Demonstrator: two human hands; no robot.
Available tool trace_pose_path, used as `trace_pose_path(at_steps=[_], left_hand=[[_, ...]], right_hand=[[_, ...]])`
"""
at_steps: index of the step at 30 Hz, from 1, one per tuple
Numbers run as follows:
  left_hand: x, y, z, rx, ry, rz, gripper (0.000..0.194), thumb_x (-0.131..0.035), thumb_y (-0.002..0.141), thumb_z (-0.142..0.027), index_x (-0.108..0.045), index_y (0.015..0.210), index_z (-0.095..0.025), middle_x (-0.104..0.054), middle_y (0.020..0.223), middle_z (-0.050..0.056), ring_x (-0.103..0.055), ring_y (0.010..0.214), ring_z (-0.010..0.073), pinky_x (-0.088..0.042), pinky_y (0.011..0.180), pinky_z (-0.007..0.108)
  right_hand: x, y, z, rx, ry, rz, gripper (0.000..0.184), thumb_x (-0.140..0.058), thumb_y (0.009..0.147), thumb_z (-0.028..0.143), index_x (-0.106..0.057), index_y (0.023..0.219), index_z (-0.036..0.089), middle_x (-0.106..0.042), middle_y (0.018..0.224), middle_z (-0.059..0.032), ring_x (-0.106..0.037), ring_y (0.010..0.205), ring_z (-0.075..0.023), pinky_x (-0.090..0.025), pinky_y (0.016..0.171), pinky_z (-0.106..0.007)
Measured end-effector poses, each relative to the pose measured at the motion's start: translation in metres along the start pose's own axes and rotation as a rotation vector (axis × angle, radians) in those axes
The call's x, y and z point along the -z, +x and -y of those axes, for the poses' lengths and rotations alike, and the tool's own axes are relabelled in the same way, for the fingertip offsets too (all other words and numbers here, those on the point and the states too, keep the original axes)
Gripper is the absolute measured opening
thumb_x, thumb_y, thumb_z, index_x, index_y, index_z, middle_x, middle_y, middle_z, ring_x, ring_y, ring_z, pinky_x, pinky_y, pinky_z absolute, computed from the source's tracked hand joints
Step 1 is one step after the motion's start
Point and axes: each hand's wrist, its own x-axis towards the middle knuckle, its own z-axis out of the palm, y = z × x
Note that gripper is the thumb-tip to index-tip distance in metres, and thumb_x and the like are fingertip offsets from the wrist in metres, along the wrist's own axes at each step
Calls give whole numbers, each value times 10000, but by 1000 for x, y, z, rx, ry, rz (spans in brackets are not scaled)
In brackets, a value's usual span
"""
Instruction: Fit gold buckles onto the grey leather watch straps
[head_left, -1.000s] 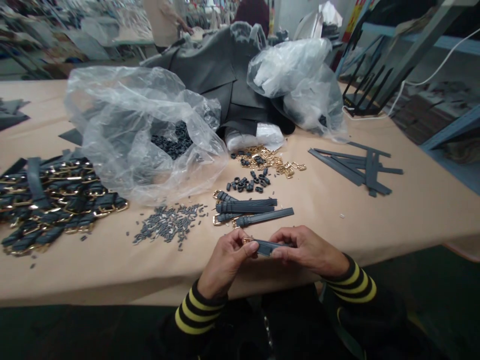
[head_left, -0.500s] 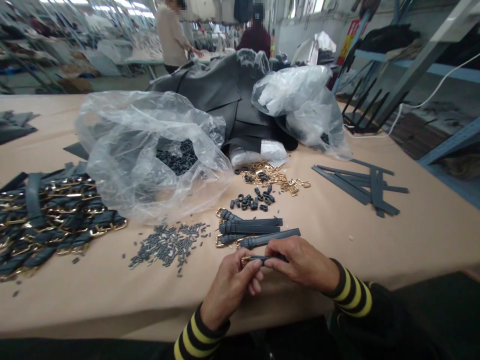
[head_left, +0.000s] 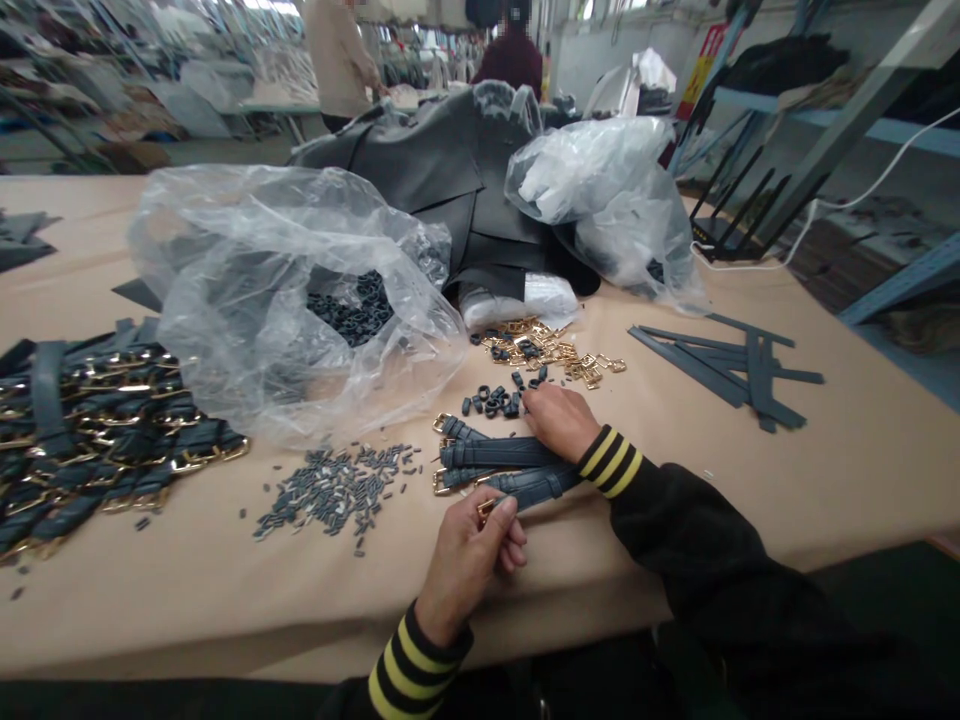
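Note:
My left hand (head_left: 472,545) pinches the gold buckle end of a dark grey leather strap (head_left: 534,494) between thumb and fingers. This strap points up to the right, partly over other buckled straps (head_left: 487,452) lying on the table. My right hand (head_left: 559,420) is at the small pile of dark leather loops (head_left: 493,402), past the straps. Its fingers are curled, with the tips against the right side of the pile; whatever is between them is hidden. Loose gold buckles (head_left: 559,352) lie just beyond the loops.
Small dark pieces (head_left: 337,495) are scattered left of the straps. Finished-looking buckled straps (head_left: 105,430) are heaped far left. A clear plastic bag (head_left: 225,270) holds more loops. Plain strips (head_left: 750,370) lie right. A black router (head_left: 731,235) stands at the back right. Two people are in the background.
My right hand has let go of the strap and moved forward to the loop pile. My left hand keeps hold of the buckle end.

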Motion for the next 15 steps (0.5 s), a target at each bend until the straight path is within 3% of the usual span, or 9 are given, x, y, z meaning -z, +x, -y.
trace_pose_path(at_steps=[4,8,12,15], left_hand=[[0,-1,-1,-2,-31,-27,250,-521,791,-370,-480,695,-143,-570,538,-22,-526,404,79,-411,384,177],[0,-3,0,-39,-27,-47,244,-510,801,-369,-482,701,-148,-543,518,-38,-487,386,61,-382,377,165],[-6,-10,-2,-92,22,-43,220,-499,813,-364,-487,740,-157,-527,530,-50,-473,403,58,-371,391,164],[-13,-17,-6,-123,83,-18,214,-499,818,-353,-483,729,-159,-525,550,-49,-479,430,55,-375,417,163]], right_hand=[[22,-22,-4,46,102,-18,153,-471,783,105,-611,838,135,-640,784,-69,-588,741,-159,-421,676,-242],[34,-71,3,105,557,-70,161,-454,796,102,-592,850,162,-602,703,7,-545,611,-92,-417,599,-197],[17,-111,15,15,897,38,188,-450,791,97,-611,862,162,-569,652,17,-532,533,-80,-439,537,-196],[1,-121,19,-129,1079,1,143,-490,778,129,-593,872,157,-565,692,12,-534,513,-70,-462,497,-187]])
